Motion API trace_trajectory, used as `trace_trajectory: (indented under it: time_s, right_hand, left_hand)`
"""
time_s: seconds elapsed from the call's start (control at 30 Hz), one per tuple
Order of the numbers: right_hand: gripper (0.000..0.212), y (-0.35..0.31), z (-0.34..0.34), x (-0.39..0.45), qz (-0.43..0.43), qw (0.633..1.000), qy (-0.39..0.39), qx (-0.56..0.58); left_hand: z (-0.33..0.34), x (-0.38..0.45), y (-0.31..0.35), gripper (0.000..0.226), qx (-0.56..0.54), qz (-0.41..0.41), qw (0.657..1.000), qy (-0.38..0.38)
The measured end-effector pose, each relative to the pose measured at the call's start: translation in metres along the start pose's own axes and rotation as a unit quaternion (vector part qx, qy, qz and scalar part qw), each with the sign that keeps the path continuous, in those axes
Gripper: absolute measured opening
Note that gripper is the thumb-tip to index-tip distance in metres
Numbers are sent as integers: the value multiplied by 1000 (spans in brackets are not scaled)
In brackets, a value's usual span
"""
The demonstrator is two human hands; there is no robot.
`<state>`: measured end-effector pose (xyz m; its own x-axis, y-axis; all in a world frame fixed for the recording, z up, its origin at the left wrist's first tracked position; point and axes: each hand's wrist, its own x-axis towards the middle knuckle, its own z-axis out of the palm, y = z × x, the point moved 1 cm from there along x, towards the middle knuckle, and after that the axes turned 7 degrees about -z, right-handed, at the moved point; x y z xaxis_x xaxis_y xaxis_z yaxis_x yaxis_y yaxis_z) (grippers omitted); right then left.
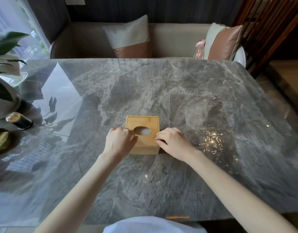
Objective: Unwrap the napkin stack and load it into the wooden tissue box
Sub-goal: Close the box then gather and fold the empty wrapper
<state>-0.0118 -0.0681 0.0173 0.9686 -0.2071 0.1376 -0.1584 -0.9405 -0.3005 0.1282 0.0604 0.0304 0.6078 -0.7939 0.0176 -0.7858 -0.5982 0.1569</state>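
Head view shows us the wooden tissue box point(142, 134) standing on the grey marble table point(178, 91), just ahead of our body. Our left hand point(118, 142) curls its fingers against the box's left edge, and our right hand point(172, 141) grips the right edge. White tissue point(143, 131) shows through the oval opening in the lid.

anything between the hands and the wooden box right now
Nothing visible. The left hand and right hand sit on either side of the wooden tissue box, fingers curled against its top edges on the marble table.
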Motion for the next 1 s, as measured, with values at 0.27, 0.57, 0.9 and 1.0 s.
trace_trajectory:
  time_s: [0.27, 0.57, 0.9, 1.0]
  right_hand:
    - [21, 69, -43, -28, 115, 992, 30, -48]
    - [32, 174, -42, -107, 294, 949, 108, -39]
    - [49, 235, 2, -127, 309, 951, -29, -16]
    - [51, 240, 5, -129, 305, 952, -7, -11]
  left_hand:
    - [-10, 41, 80, 28, -75, 51, 996, -1]
    - [75, 69, 147, 44, -146, 28, 987, -59]
    - [133, 81, 142, 48, -111, -16, 988, -105]
    - [132, 80, 140, 54, -122, -33, 988, -91]
